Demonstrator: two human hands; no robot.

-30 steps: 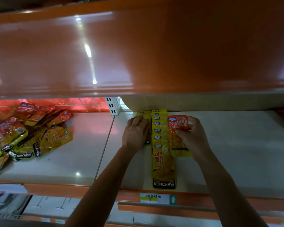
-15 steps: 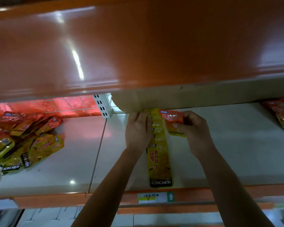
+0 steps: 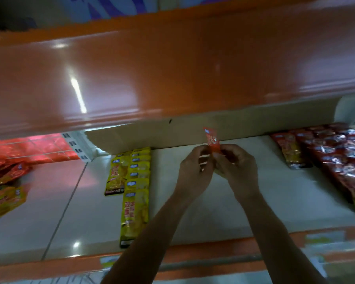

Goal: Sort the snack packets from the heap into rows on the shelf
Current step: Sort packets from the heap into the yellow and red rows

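your left hand [image 3: 195, 173] leaves the yellow row [image 3: 136, 181] and joins your right hand [image 3: 238, 171], both pinching the orange packet [image 3: 212, 142] upright above the shelf [image 3: 254, 201], so it probably starts a new row.

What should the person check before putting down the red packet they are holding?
1. Packet held: ok, the left hand and the right hand both pinch it.
2. Packet's kind readable: cannot tell, its print is blurred.
3. Room on the shelf between the yellow rows and the red rows: ok, a bare stretch lies there.
4. Yellow rows straight: ok.
5. Heap used up: not ok, packets lie in it.
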